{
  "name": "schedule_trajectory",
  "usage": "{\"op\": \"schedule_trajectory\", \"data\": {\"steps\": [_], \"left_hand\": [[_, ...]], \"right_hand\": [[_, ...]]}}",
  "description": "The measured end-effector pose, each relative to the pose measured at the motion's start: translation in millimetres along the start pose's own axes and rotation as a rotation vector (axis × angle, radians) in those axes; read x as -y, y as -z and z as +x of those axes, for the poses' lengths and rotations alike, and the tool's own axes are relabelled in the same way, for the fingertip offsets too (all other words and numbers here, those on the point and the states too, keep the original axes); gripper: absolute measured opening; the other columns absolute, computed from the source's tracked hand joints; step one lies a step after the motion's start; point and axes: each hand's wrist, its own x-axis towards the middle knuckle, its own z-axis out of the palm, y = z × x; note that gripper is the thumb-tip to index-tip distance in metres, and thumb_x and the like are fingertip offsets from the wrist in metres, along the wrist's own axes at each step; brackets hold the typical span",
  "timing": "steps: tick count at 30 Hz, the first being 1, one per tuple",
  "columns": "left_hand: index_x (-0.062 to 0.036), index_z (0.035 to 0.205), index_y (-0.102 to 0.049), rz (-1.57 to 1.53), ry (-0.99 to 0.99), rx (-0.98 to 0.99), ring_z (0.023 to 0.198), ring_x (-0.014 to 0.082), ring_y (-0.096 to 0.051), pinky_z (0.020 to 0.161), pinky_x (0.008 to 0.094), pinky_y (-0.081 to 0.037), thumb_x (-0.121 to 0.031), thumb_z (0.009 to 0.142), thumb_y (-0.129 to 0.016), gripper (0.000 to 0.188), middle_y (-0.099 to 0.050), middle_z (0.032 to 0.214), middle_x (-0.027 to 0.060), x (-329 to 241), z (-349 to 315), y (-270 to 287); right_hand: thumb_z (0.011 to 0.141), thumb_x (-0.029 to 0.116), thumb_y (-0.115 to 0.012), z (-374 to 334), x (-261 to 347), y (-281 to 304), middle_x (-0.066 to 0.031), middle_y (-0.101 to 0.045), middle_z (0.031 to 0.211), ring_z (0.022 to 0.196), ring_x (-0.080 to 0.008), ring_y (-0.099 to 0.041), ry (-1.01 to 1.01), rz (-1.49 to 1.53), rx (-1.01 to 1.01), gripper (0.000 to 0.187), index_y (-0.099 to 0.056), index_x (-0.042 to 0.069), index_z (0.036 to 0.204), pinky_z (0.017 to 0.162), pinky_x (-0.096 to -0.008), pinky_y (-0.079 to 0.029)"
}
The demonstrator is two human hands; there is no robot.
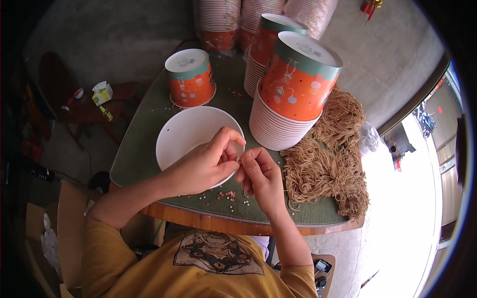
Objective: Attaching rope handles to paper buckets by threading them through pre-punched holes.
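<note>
Where seen from the head camera: left hand [206, 161] and right hand [262, 178], fingertips pinched together on a small bead with tan string, over white bowl [181, 131]. Threading step, likely; next calls for steady alignment. Nearby: cord heap [325, 159], stacked cups [293, 84], scattered beads [226, 197]; nothing obstructing.

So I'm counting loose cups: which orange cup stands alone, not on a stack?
The upside-down orange cup at the table's far left, beyond the white bowl; the other two cap tall stacks.
</note>
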Motion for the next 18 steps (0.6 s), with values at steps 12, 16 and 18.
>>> {"op": "schedule_trajectory", "data": {"steps": [12,16,18], "left_hand": [[-0.0027,0.093,-0.053,0.52,-0.236,-0.174,0.088,0.031,-0.054,0.076,0.0403,-0.045,0.001,0.086,-0.054,0.008,-0.051,0.091,0.0111,1,-11,1],[-0.0032,0.093,-0.052,0.544,-0.266,-0.173,0.088,0.0306,-0.053,0.078,0.0403,-0.044,0.002,0.084,-0.055,0.011,-0.051,0.091,0.0109,0,-10,4],[-0.0036,0.092,-0.052,0.647,-0.305,-0.173,0.088,0.0303,-0.052,0.078,0.0403,-0.044,0.003,0.082,-0.057,0.014,-0.051,0.09,0.0105,-2,-9,3]], "right_hand": [[0.102,0.025,-0.049,-15,-28,-4,0.004,-0.047,0.064,0.051,-0.0022,-0.038,0.092,0.08,-0.008,0.019,-0.049,0.008,0.096,0.046,-0.0175,-0.028],[0.101,0.024,-0.05,-20,-28,-8,0.0051,-0.044,0.066,0.053,-0.0021,-0.038,0.042,0.037,0.047,0.018,-0.048,0.007,0.096,0.048,-0.018,-0.03],[0.101,0.025,-0.05,-21,-30,-9,0.0058,-0.044,0.067,0.053,-0.002,-0.038,-0.003,0.034,0.071,0.019,-0.049,0.007,0.095,0.048,-0.0181,-0.03]]}}
